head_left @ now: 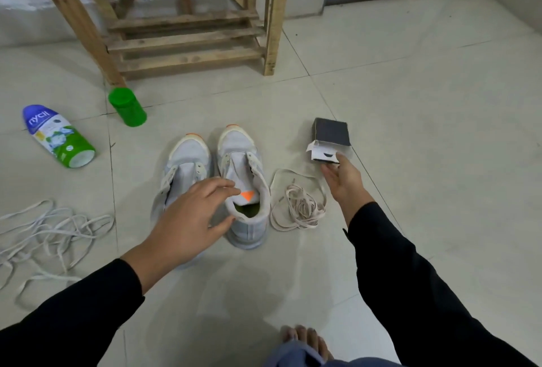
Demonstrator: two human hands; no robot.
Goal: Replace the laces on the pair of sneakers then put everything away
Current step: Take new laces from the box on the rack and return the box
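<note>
Two pale grey sneakers without laces stand side by side on the tiled floor, the left sneaker [183, 167] and the right sneaker [246, 178] with an orange tab on its tongue. My left hand [190, 220] hovers open over their heels, fingers spread. A bundle of beige laces [299, 205] lies right of the shoes. A tangle of whitish laces [50, 234] is spread at the far left. My right hand [344, 181] is open, fingertips touching the flap of a small dark box [330, 139].
A wooden slatted rack [181, 14] stands against the wall behind the shoes. A green jar [127, 107] and a blue-and-green powder bottle [58, 136] lie left of the sneakers. My bare foot [305, 340] shows at the bottom edge.
</note>
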